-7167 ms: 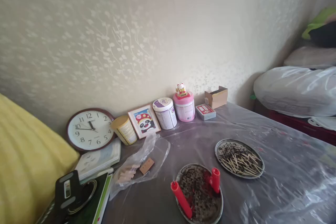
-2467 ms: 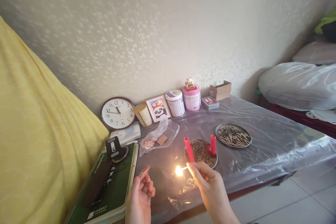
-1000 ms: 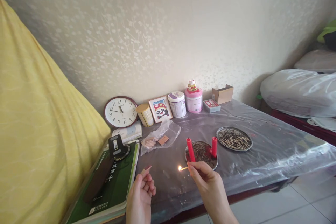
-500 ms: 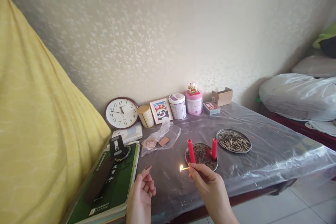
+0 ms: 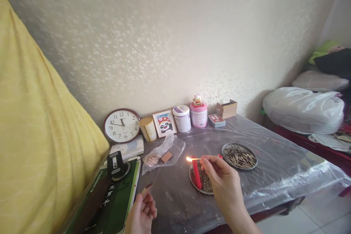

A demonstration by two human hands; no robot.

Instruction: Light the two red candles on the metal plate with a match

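Between the thumb and fingers of my right hand (image 5: 223,177) is a lit match (image 5: 195,159), its flame pointing left. It crosses in front of the top of the left red candle (image 5: 196,175), which stands slightly tilted on a round metal plate (image 5: 204,191) of dark residue. My hand hides most of a second red candle (image 5: 220,156) behind it. Lower left, my left hand (image 5: 141,212) is closed around a small matchbox (image 5: 147,189), held above the table near the green book. A plate of used matches (image 5: 240,156) sits right of the candles.
A clear plastic bag (image 5: 164,153) with matchboxes lies mid-table. Along the wall stand a clock (image 5: 122,125), a panda picture (image 5: 165,123), tins (image 5: 182,119) and a small cardboard box (image 5: 227,109). The green book (image 5: 120,193) lies left, beside a yellow curtain (image 5: 49,135).
My right hand has raised the burning match from beside the candle to the height of the left candle's top. My left hand still holds the matchbox. The view has shifted slightly.
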